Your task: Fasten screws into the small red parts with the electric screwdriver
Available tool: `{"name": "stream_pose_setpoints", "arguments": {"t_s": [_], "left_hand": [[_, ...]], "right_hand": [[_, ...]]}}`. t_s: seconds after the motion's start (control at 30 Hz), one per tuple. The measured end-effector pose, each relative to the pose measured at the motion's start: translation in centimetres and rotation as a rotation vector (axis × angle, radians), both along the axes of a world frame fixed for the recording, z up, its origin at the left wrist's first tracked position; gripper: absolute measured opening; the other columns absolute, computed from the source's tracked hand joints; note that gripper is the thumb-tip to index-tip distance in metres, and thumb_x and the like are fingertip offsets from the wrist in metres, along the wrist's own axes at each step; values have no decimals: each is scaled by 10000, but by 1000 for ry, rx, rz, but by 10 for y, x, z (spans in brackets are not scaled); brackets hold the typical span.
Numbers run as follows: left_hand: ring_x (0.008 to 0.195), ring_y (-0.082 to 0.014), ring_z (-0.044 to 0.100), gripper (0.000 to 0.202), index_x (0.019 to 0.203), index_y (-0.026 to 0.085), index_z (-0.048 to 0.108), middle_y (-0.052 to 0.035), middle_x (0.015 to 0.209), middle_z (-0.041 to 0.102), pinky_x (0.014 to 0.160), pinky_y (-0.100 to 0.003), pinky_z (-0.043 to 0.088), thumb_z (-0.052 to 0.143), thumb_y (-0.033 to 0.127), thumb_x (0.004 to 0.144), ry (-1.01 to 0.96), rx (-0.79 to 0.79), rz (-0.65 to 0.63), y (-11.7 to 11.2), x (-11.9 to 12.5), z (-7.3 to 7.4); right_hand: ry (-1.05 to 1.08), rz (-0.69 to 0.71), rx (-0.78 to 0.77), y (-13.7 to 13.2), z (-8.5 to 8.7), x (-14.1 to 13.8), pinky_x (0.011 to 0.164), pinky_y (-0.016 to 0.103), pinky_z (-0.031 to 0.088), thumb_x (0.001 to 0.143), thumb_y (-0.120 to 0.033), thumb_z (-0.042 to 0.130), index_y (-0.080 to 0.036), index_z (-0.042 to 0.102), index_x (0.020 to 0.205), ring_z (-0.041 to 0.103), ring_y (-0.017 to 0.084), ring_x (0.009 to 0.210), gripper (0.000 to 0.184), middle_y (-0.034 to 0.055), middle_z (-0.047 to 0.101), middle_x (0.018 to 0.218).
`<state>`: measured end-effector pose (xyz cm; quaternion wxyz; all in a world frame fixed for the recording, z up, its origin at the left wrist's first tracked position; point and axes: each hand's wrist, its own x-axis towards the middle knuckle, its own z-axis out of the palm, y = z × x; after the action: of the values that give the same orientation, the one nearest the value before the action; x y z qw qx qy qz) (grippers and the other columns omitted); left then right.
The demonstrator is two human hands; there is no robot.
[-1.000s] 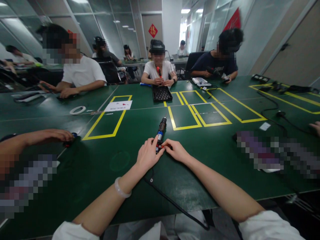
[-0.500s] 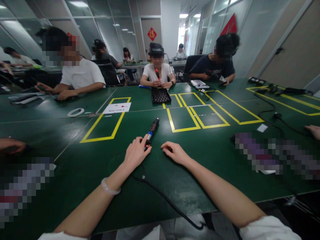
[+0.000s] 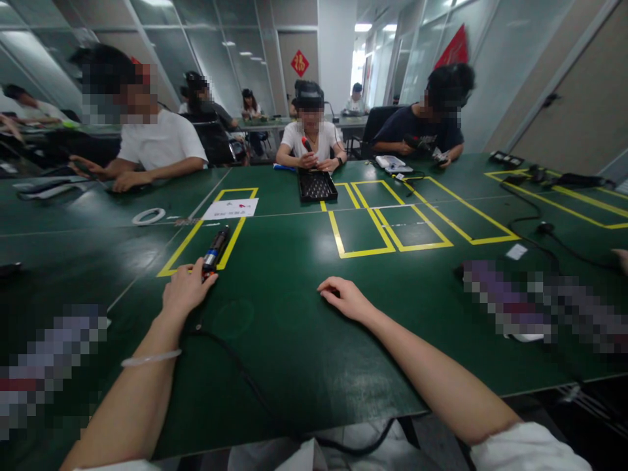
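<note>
My left hand is closed round the rear end of a black electric screwdriver with a blue and silver band. The tool points away from me, over the near part of a yellow taped outline on the left. A black cable trails from near that hand to the front edge of the table. My right hand rests on the green tabletop near the middle, fingers loosely bent and a gap beside the thumb. Nothing shows in it.
A printed white sheet lies across the left outline, beside a white ring. Opposite, a person holds a red-tipped tool over a black tray. More taped outlines and cables are to the right.
My left hand has moved left with the electric screwdriver, from the table's middle to the left taped outline, and the cable has shifted along. My right hand stays in place.
</note>
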<state>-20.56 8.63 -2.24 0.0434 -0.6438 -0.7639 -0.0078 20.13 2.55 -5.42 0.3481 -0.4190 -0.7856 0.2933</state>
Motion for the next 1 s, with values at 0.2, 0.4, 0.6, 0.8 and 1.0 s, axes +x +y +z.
{"name": "stream_pose_setpoints", "arguments": {"t_s": [0.2,0.4,0.6,0.8,1.0], "left_hand": [[1114,-382,468,652,1394,150,345,-218,1339,441,858,-507,414,306,575,901,15,40,145,-4,-34,1],[1090,-372,487,641,1383,173,365,-201,1320,449,831,-463,426,337,579,888,1,126,219,-7,-34,-2],[1050,-309,501,519,1257,123,450,-183,1222,483,795,-368,434,467,466,868,56,234,176,-12,-28,-4],[1018,-296,512,446,1150,136,524,-162,1164,504,775,-354,425,427,481,885,8,193,210,-10,-28,-4],[1027,-304,518,414,1128,130,552,-175,1178,523,745,-350,432,367,433,915,-30,303,216,-13,-24,1]], "right_hand": [[-30,11,20,1,-2,1,743,281,445,865,-149,551,-185,654,950,592,162,807,138,35,666,879],[-38,30,34,1,-2,2,762,290,448,869,-150,548,-185,653,958,590,166,829,143,38,666,892],[-31,39,42,2,-4,1,770,288,447,874,-153,544,-183,653,960,590,164,832,142,38,669,896],[-30,38,26,1,-4,0,762,280,447,876,-158,546,-185,653,954,592,161,829,136,35,669,890],[-30,27,27,1,-1,0,775,283,444,874,-156,548,-181,656,949,593,161,837,134,37,670,890]]}}
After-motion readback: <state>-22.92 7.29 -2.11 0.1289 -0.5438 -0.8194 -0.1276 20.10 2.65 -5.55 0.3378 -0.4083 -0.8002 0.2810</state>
